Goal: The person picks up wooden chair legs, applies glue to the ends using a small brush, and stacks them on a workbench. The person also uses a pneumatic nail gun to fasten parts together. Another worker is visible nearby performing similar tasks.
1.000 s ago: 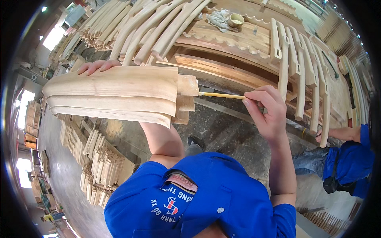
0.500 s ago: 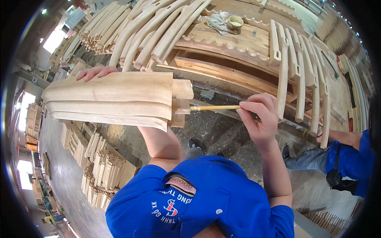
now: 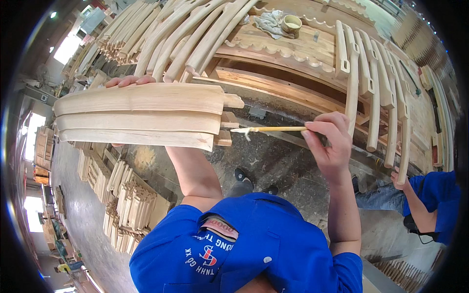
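The left hand [image 3: 128, 81] grips a stack of curved wooden slats [image 3: 139, 116] from behind. The right hand [image 3: 328, 144] pinches a thin brush [image 3: 266, 130], its tip touching the slats' tenon ends [image 3: 227, 122].

- Daylight is pouring in from windows [image 3: 36, 132] on the far left, where the panes are blowing out to plain white.
- Soft, even light is falling across the pale wooden slats [image 3: 139, 115]; shadows are staying faint beneath them.
- The fisheye lens is bending straight edges toward the rim, and a black ring is closing in all around.
- The centre is staying sharp; the outer rim is smearing slightly.
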`<state>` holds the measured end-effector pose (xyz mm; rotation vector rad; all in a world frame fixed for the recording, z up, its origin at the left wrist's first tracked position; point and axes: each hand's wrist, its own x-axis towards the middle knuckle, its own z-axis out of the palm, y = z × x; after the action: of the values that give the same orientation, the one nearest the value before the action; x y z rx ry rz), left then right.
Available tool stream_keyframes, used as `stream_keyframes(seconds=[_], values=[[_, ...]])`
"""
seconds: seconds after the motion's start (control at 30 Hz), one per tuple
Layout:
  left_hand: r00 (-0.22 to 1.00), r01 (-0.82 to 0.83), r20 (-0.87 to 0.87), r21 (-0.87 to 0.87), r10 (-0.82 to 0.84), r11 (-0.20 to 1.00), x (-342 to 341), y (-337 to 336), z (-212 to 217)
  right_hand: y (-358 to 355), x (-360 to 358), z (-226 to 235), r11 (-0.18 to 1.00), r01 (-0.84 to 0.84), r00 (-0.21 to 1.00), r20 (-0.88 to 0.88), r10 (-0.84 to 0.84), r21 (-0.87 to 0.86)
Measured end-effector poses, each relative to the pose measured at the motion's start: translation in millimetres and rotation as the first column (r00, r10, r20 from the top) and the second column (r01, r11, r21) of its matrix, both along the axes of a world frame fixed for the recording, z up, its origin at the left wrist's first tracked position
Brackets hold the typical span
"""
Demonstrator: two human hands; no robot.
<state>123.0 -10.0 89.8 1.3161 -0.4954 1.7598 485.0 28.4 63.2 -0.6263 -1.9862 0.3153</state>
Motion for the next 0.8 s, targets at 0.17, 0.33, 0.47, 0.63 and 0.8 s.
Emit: stream_keyframes(seconds=[0.17,0.33,0.47,0.63,0.8], values=[[0.957,-0.279,0.057,-0.079,0.284,0.957,1,-1,7,13,9,5,0.970,0.021,0.999,-0.028,-0.028,-0.241],[0.640,-0.733,-0.020,-0.315,0.768,0.603,-11,0,33,68,15,12,0.940,0.180,0.983,0.091,-0.160,-0.290],[0.367,-0.906,-0.350,-0.347,0.862,0.244,-61,-10,48,138,25,20,0.902,0.389,0.905,0.261,-0.337,-0.184],[-0.046,-0.999,-0.500,0.020,0.865,-0.041,-82,2,81,214,0,47,0.786,0.606,0.717,0.511,-0.474,-0.121],[-0.759,-0.611,-0.269,0.606,0.593,-0.509,-97,31,116,291,-35,50,0.751,0.645,0.495,0.672,-0.551,0.140]])
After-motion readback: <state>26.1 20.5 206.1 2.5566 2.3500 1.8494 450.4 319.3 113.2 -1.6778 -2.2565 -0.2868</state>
